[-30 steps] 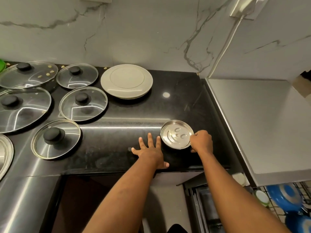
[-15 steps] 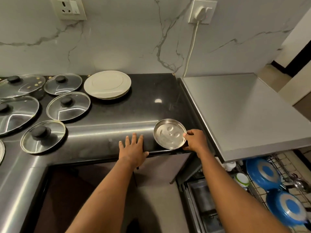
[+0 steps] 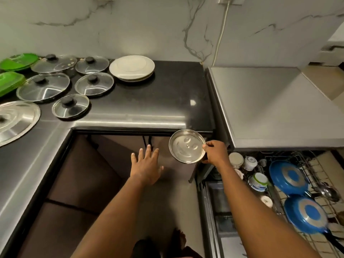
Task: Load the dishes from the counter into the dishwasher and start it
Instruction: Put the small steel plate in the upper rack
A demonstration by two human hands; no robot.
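The right hand point(image 3: 216, 152) pinches a small steel plate point(image 3: 187, 146) by its right rim, thumb on top and fingers curled beneath. It holds the plate in the air just off the front edge of the black counter point(image 3: 158, 101). The left hand point(image 3: 147, 167) hangs beside it, palm down, fingers straight and spread, with nothing in it and nothing under it but the floor.

Low on the right, the dishwasher rack point(image 3: 308, 165) stands pulled out. Two blue pans point(image 3: 289, 176) lie in it bottom up, one nearer than the other, with a few cups point(image 3: 250, 162) at the rack's left end.

On the counter's left side sit a big steel lid point(image 3: 16, 120) and, beyond it, five glass lids point(image 3: 94, 83) with black knobs, close together. Green plates point(image 3: 16, 61) are stacked at the far left. A stack of white plates point(image 3: 131, 67) rests near the marble wall, just right of the lids. A white cable point(image 3: 221, 34) runs down the wall behind the dishwasher's grey top point(image 3: 270, 101).
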